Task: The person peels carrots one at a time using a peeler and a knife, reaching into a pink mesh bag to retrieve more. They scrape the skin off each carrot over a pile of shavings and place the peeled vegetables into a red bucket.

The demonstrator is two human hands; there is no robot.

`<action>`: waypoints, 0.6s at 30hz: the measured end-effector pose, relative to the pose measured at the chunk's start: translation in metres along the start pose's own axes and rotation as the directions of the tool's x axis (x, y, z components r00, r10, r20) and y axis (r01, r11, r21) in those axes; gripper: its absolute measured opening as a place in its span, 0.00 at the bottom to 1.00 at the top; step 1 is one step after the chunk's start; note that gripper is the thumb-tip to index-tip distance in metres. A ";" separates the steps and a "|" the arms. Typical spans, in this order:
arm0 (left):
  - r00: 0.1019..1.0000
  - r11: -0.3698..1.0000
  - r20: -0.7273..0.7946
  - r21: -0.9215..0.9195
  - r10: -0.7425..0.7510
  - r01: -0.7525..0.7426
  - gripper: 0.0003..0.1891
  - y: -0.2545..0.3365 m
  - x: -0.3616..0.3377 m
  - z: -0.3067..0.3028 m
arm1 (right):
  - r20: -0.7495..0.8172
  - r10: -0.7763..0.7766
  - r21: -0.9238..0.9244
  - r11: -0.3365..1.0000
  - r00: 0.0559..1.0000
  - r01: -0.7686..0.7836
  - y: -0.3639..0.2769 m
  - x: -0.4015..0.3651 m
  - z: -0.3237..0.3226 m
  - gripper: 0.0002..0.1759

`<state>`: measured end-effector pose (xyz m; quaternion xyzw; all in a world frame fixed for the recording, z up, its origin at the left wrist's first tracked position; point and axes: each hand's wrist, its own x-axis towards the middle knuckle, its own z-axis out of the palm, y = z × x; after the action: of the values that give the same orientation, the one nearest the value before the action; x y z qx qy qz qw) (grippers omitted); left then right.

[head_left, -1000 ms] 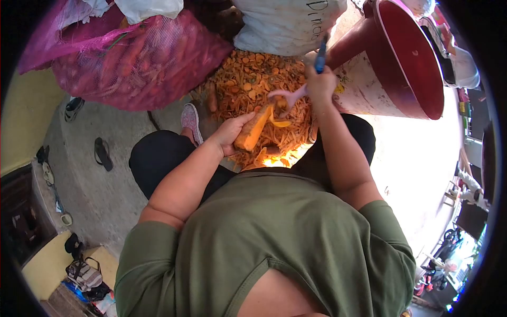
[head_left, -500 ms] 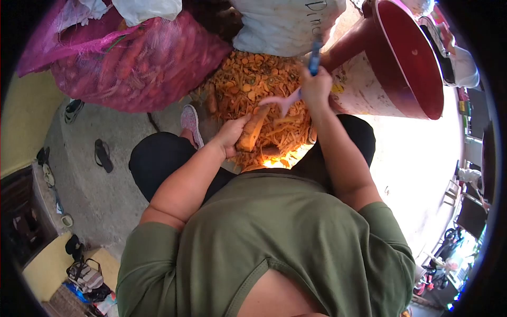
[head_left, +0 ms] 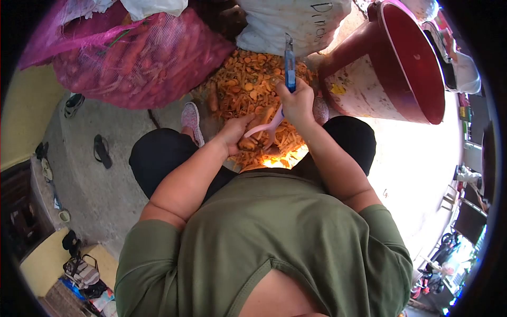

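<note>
My left hand (head_left: 234, 133) is closed around a thick carrot (head_left: 247, 143), which is partly covered by my fingers and the tool in front of it. My right hand (head_left: 299, 103) grips a pink Y-shaped peeler (head_left: 266, 127), its forked head lying over the carrot. A blue box cutter (head_left: 290, 68) sticks up out of the same fist, pointing away from me. Below both hands spreads a heap of orange peelings and cut carrot ends (head_left: 253, 79).
A pink mesh sack (head_left: 142, 63) full of carrots lies at the upper left. Behind the heap stands a white sack (head_left: 290, 24) with handwriting. At the right, a tilted dark red bucket (head_left: 351, 84) is close to my right hand. A slipper (head_left: 102, 151) lies on the concrete floor.
My right hand has drawn the peeler toward me and to the left, down along the carrot. The box cutter moved with it. My left hand stays nearly in place.
</note>
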<state>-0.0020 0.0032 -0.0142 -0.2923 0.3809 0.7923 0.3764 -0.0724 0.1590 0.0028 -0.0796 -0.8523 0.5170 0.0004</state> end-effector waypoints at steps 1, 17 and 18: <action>1.000 1.000 0.003 -0.006 -0.016 0.016 0.19 0.002 -0.005 0.005 | -0.028 0.025 -0.028 0.999 0.999 -0.026 0.003 0.004 -0.001 0.15; 1.000 0.999 0.003 -0.035 -0.020 0.020 0.15 0.002 -0.006 0.006 | -0.283 0.124 -0.061 0.987 0.951 -0.147 0.016 0.055 -0.040 0.21; 1.000 1.000 0.031 -0.026 0.002 -0.001 0.15 0.000 -0.001 0.002 | -0.199 0.130 0.053 0.991 0.971 -0.122 0.001 0.040 -0.033 0.22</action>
<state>-0.0014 0.0047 -0.0121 -0.2847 0.3648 0.8020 0.3777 -0.1089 0.1939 0.0140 -0.1856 -0.8303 0.5226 0.0557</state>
